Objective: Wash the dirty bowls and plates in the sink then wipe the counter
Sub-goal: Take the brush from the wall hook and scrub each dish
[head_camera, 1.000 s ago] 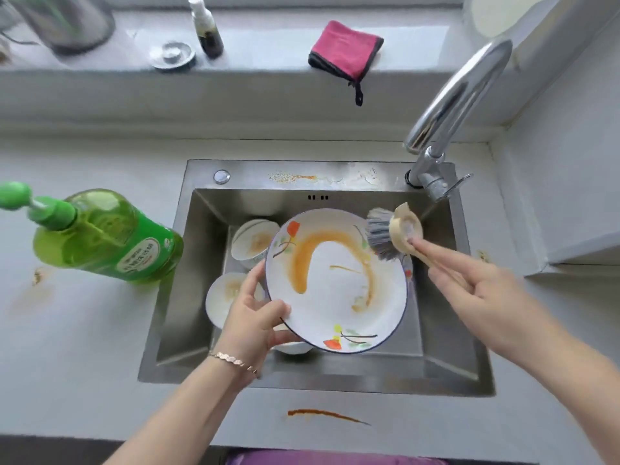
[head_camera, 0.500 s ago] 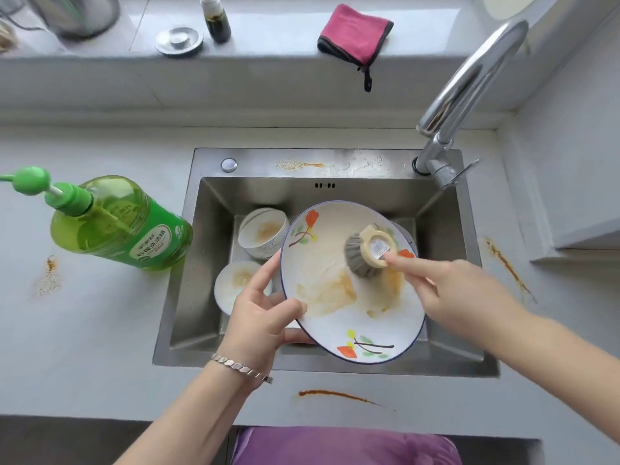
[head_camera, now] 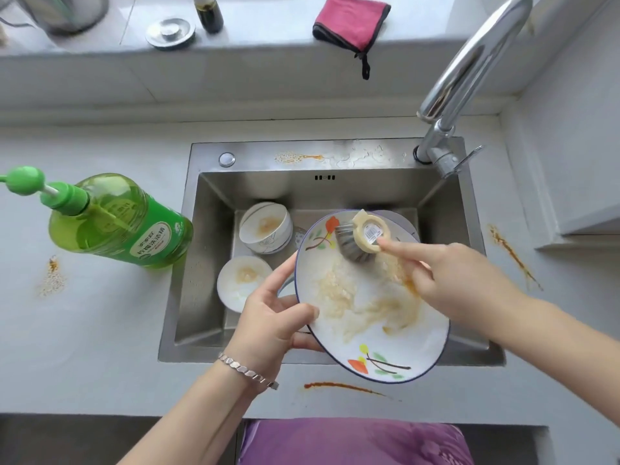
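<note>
In front of the sink [head_camera: 261, 154], an orange streak [head_camera: 342, 386] marks the counter [head_camera: 100, 337]. Over the sink's front edge we see the left hand [head_camera: 271, 317] gripping the plate [head_camera: 372, 337] by its rim, thumb on the smeared face and fingers underneath. The right hand [head_camera: 449, 280] holds the brush [head_camera: 360, 238], forefinger stretched along it, bristles on the plate's far part. The other fingers seem curled, though we cannot be sure. Inside the sink, at left, sit the near bowl [head_camera: 241, 280] and the far bowl [head_camera: 265, 226], both dirty. Behind the sink lies a pink cloth [head_camera: 350, 21].

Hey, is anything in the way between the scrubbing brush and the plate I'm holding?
Nothing visible. The right hand presses the brush straight onto the plate, which the left hand grips at its rim; only smeared residue there.
</note>
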A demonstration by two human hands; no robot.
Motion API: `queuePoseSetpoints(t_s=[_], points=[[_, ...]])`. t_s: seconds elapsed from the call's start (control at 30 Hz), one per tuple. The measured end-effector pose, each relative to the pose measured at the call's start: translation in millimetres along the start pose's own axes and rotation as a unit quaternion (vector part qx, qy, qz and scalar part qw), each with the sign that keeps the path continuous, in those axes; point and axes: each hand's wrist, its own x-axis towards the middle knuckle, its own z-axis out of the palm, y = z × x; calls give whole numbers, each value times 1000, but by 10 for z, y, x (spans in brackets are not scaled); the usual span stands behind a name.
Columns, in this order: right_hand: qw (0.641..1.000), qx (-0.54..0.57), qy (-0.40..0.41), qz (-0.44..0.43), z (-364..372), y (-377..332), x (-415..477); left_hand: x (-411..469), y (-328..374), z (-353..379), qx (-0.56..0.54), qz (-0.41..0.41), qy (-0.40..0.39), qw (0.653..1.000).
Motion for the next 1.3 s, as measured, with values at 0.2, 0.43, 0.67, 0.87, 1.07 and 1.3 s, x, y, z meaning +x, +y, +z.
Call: queuePoseSetpoints(t_s=[0.2,0.43,0.67,0.87,1.07,1.3], points=[[996,7,-49,-69,10,-138,-116,-4,11,-39,-1,-2,0,1000],[988,43,-96,-111,72,-253,-254,14,24,-53,-8,6,14,1000],[997,13,-70,-29,36,52,-273,15,117,-114,-27,40,62,997],[999,0,-34,4,-18,73,-192,14,190,-102,-8,62,52,997],[995,-1,-88,-46,39,-51,-367,7,198,-115,-5,63,55,997],[991,20,-120,-59,61,-88,-430,-17,187,-121,-20,60,58,996]])
